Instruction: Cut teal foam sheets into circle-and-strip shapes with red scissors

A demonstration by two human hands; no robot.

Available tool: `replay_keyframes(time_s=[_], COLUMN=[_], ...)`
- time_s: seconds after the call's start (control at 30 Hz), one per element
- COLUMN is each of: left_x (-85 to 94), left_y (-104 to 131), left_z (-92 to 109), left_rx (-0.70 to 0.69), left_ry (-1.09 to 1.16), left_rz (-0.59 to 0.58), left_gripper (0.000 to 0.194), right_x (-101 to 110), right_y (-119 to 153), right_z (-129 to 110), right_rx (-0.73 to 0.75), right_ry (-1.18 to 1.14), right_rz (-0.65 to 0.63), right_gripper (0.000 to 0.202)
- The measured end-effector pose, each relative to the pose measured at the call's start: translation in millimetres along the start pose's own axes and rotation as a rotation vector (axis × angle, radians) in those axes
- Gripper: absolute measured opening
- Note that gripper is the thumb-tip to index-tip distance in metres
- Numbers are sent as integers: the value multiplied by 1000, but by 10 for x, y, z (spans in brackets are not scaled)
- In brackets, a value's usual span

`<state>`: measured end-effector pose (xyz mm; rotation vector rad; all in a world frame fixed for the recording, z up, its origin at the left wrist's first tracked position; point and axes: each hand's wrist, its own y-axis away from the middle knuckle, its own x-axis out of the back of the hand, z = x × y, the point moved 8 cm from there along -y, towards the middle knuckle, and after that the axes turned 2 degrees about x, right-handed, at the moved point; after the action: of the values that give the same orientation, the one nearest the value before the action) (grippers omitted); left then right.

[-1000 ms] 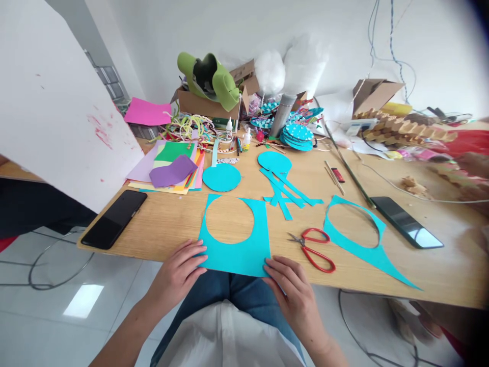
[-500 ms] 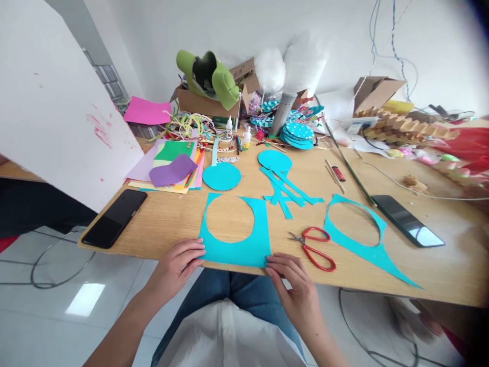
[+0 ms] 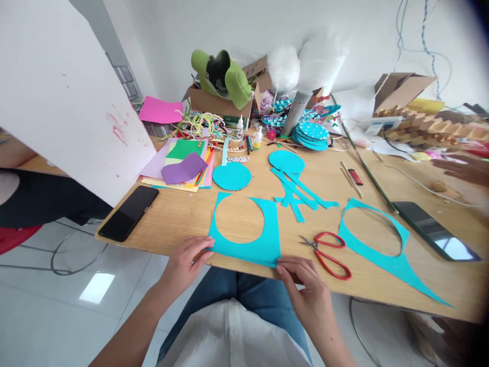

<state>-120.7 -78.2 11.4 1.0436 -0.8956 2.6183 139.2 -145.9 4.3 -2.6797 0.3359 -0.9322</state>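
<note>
A blue sheet of paper [image 3: 244, 251] with a large round hole cut from it lies near the table's front edge. My left hand [image 3: 187, 260] has its fingers and thumb closed on the sheet's lower left corner. At the lower right corner, my right hand [image 3: 307, 283] pinches the paper between thumb and fingers. Red-handled scissors [image 3: 319, 245] lie to the right, blades slightly apart. Beyond the sheet are a blue paper disc [image 3: 232, 176], a second disc [image 3: 287, 162] and several blue strips [image 3: 298, 189]. Another cut-out blue scrap [image 3: 393, 257] rests right of the scissors.
A black phone [image 3: 129, 213] lies at the left, and another phone [image 3: 435, 232] at the right. Stacked coloured paper [image 3: 185, 168] sits behind. Glue bottles [image 3: 257, 138], a grey cylinder [image 3: 296, 113] and boxes [image 3: 219, 103] crowd the back. A white board [image 3: 76, 97] leans at left; another person's hand [image 3: 464, 168] shows at right.
The view has turned slightly left, so things appear shifted right. Both hands keep their places on the blue sheet. Another person's hand has appeared at the right and an arm at the left.
</note>
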Motion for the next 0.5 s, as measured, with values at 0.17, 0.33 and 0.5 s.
replay_keyframes(time_s=[0.17, 0.33, 0.5], left_x=[-6, -6, -14], left_y=[22, 28, 23], left_z=[-15, 8, 17], left_rx=[3, -63, -92], left_ry=[3, 41, 64], left_rz=[-2, -13, -40], left_gripper=[24, 21, 16], right_x=[0, 20, 28], right_y=[-3, -7, 39], right_z=[7, -40, -77], right_rx=[-8, 82, 198], right_ry=[4, 18, 94], right_rz=[-9, -24, -39], right_gripper=[12, 9, 13])
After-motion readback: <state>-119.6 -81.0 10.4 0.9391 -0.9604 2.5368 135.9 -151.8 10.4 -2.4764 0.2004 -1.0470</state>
